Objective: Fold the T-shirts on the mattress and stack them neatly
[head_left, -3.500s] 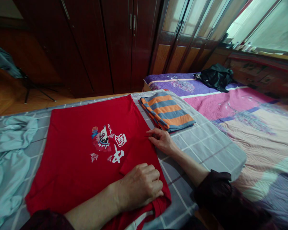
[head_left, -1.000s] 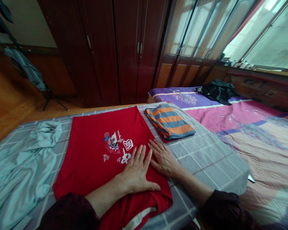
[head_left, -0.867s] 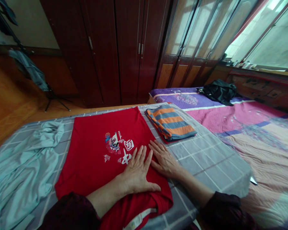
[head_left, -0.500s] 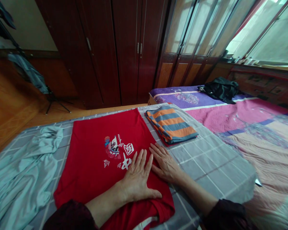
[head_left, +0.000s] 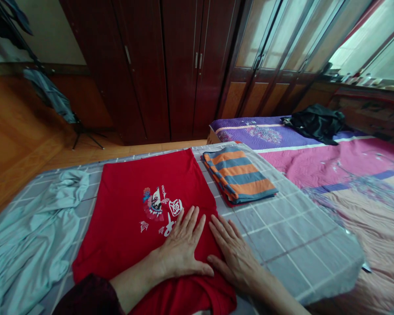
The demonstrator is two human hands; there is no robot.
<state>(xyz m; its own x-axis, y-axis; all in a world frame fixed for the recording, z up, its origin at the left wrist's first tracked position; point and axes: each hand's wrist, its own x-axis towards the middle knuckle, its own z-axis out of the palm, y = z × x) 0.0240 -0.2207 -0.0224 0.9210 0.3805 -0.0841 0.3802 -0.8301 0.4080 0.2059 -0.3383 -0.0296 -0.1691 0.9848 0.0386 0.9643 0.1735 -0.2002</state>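
Lying flat and unclenched, the left hand (head_left: 183, 250) and right hand (head_left: 237, 256) touch the red printed T-shirt (head_left: 124, 232) beneath them.

A broad open lane of grey, white-checked cloth (head_left: 298, 236) runs along the right; a folded orange-and-grey striped fabric stack (head_left: 241, 173) obstructs its far end. Crumpled pale-green fabric (head_left: 36, 236) leaves only a narrow strip left of the flat red printed shirt (head_left: 121, 218).

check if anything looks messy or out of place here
The pale green cloth lies rumpled left of the red t-shirt, and a black fabric heap sits on the bedspread; both look untidy against the neatly folded striped garment.
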